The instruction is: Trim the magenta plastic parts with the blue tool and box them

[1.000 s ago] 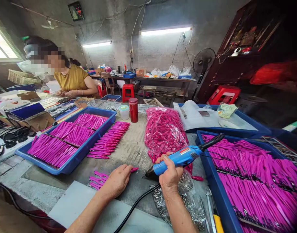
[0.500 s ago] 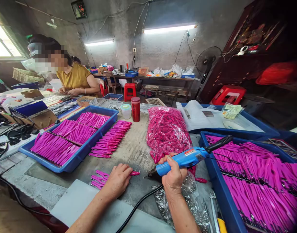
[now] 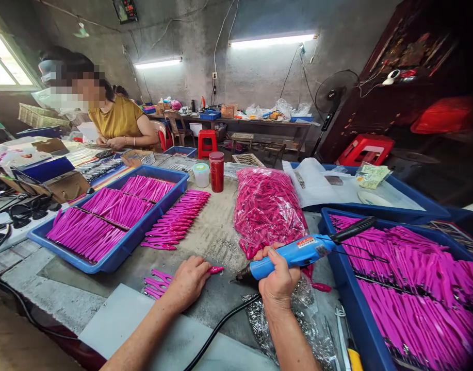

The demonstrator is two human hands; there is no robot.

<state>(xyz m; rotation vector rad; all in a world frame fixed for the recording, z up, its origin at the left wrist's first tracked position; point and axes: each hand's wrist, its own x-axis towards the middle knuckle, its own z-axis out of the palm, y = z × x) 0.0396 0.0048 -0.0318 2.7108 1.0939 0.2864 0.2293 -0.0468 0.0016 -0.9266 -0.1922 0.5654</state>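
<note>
Barely anything has shifted since the earlier frame (mostly the view itself). The left hand (image 3: 190,278) closes its fingers over a pink piece (image 3: 216,269) on the counter (image 3: 211,216); the right hand (image 3: 279,282) wraps its fingers around the blue power screwdriver (image 3: 294,253), tip near the piece. Keeping both steady should prevent slipping.

Nothing can be read; the label (image 3: 306,241) on the blue electric screwdriver (image 3: 303,254) is too small
</note>
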